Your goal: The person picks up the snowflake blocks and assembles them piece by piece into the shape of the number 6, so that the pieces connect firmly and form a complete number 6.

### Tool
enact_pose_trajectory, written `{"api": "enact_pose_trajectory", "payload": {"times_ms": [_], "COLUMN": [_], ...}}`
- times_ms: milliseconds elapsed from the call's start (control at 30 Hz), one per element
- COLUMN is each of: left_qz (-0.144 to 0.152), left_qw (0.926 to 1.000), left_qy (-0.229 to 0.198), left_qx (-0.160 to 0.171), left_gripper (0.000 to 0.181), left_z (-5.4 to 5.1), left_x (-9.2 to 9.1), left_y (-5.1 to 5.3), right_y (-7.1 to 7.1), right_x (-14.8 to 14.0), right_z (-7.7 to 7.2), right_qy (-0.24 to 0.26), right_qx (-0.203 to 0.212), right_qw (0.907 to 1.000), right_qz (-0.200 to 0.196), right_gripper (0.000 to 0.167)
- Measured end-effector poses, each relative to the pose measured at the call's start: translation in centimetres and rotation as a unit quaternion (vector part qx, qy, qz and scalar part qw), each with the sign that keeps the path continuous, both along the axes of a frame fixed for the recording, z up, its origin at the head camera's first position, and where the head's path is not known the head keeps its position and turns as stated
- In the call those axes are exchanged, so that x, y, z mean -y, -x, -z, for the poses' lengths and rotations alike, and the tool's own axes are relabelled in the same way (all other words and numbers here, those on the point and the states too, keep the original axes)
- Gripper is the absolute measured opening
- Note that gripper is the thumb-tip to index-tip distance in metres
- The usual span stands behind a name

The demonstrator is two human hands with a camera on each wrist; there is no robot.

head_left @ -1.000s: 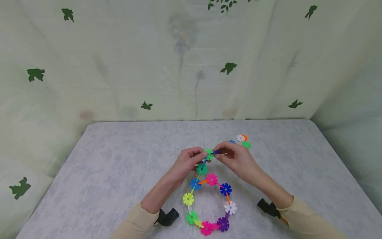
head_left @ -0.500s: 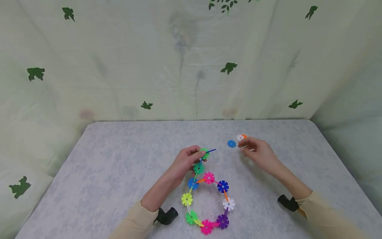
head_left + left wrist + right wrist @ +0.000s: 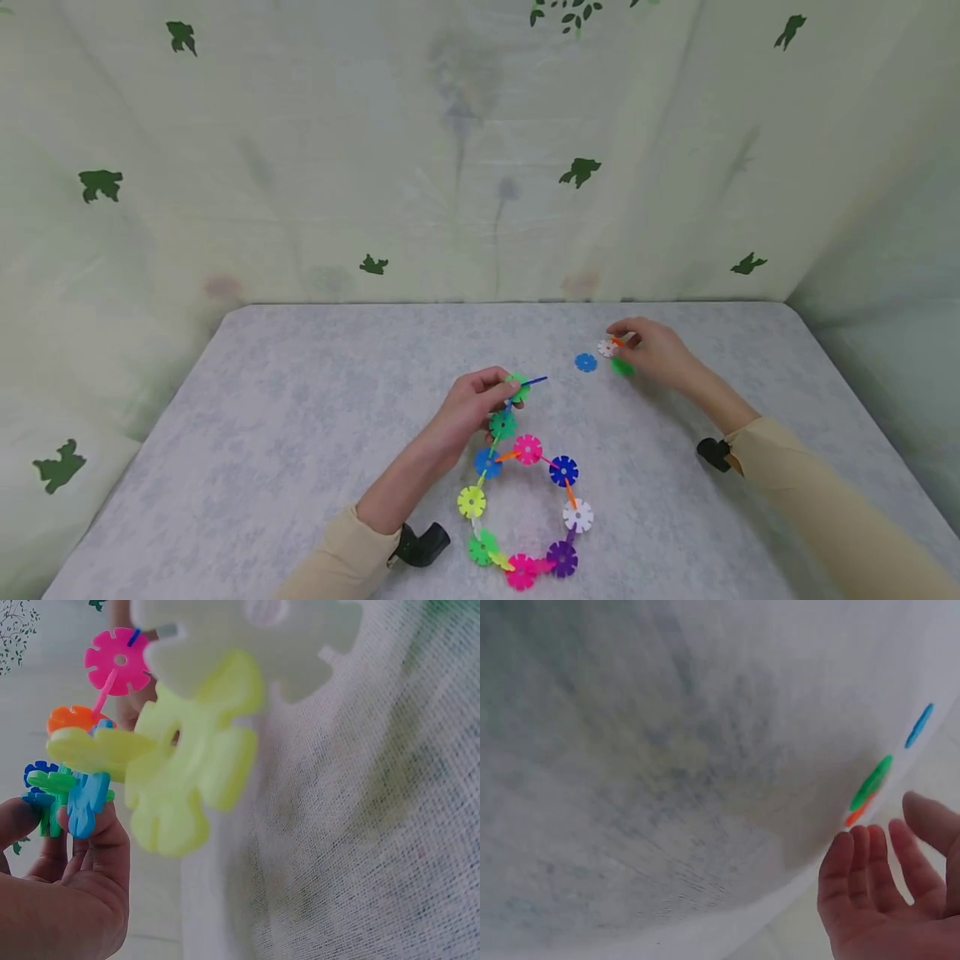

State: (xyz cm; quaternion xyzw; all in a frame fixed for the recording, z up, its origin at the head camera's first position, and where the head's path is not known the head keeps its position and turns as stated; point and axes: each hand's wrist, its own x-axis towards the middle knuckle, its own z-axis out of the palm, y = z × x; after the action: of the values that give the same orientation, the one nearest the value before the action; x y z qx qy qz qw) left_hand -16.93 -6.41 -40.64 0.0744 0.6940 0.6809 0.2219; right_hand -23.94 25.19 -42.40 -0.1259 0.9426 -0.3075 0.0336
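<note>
My left hand (image 3: 471, 407) pinches a green interlocking snowflake disc (image 3: 519, 390) at the top of a chain. A dark blue disc (image 3: 536, 381), seen edge-on, juts from it to the right. Below hang a teal-green disc (image 3: 502, 425) and a closed ring of coloured discs, including a yellow disc (image 3: 472, 502) and a purple disc (image 3: 562, 558). At the back right, my right hand (image 3: 662, 354) reaches over loose discs with thumb and fingers apart. Between them lies an orange disc (image 3: 617, 342), partly hidden, beside a white disc (image 3: 607, 349); the right wrist view shows nothing gripped.
A loose blue disc (image 3: 586, 362) lies left of the white one, and a loose green disc (image 3: 622, 367) sits under the right hand. The grey table (image 3: 300, 433) ends at a pale curtain (image 3: 300, 167) with green bird shapes.
My right hand has let go of the dark blue disc and moved right and back to the loose discs. The left hand keeps its hold on the chain, almost unmoved.
</note>
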Motion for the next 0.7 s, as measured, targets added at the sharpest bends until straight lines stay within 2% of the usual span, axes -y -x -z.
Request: {"api": "enact_pose_trajectory", "payload": {"times_ms": [167,367,567,700], "left_qz": [0.002,0.006,0.009,0.014], "left_qw": [1.0,1.0,0.9999,0.9997], "left_qy": [-0.004,-0.004,-0.009,-0.018], "left_qx": [0.001,0.0,-0.003,-0.005], "left_gripper": [0.024,0.026,0.025,0.023], "left_z": [0.1,0.1,0.1,-0.1], "left_x": [-0.1,-0.2,-0.2,-0.2], "left_y": [0.0,0.1,0.2,0.2], "right_y": [1.1,1.6,0.8,-0.4], "right_x": [-0.4,-0.1,0.3,0.5], "right_z": [0.6,0.8,0.3,-0.5], "right_qy": [-0.018,-0.024,-0.01,0.005], "right_qx": [0.024,0.024,0.009,-0.009], "right_qw": [0.9995,0.9994,0.9995,0.9997], "right_qz": [-0.008,0.013,0.029,0.023], "right_gripper": [0.034,0.026,0.012,0.011]}}
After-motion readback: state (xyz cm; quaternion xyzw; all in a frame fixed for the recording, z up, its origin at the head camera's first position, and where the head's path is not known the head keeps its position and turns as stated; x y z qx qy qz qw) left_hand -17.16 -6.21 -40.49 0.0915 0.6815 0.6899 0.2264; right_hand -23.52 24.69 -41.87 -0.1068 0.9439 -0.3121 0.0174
